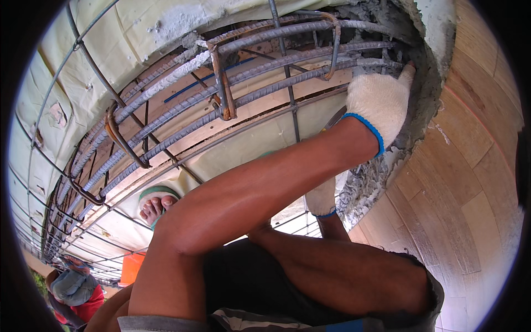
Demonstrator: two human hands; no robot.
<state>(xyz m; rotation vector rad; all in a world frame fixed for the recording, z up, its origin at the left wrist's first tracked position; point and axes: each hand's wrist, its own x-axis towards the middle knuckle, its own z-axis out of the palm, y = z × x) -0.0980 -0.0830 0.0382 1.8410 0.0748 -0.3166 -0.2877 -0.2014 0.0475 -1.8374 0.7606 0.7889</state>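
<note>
Our gloved left hand point(379, 105) rests at the grey mortar point(426, 97), far right, beside the rebar point(265, 37); we cannot tell its finger closure, nor that of the half-hidden right hand point(321, 199). We judge the mortar heavy, pasty, gritty, best cupped from beneath.

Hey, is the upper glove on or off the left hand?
On: the white glove covers most of the left hand, its blue cuff circling the wrist.

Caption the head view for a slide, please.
Gloved left hand at the rough grey concrete edge, beside ribbed steel rebar, with wood-look flooring to the right.
</note>
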